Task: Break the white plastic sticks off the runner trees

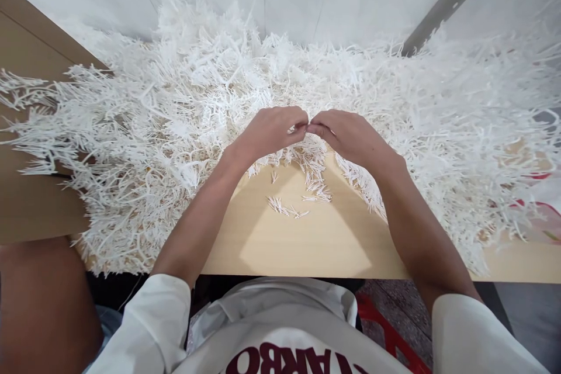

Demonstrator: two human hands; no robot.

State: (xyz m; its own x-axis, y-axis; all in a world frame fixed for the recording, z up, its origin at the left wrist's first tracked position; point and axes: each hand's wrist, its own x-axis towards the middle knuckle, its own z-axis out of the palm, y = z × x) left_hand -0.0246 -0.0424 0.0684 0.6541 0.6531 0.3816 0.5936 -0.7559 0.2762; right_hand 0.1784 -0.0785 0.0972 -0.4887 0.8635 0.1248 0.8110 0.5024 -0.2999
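Observation:
My left hand (280, 127) and my right hand (337, 128) meet above the near edge of a large heap of white, thin, branched strands (197, 93). The fingertips of both are pinched, almost touching one another. Whatever lies between them is too small and too covered to make out. Below the hands, small loose white sprigs (284, 208) lie scattered on the pale wooden tabletop (302, 245). More short pieces (318, 178) trail down from the heap toward them.
The heap spreads across most of the table, up to a tiled wall (293, 0). A brown cardboard panel (35, 198) stands at left, near another person's bare limb (44, 304). A grey metal post (451, 3) rises at back right. A red stool (390, 333) shows below.

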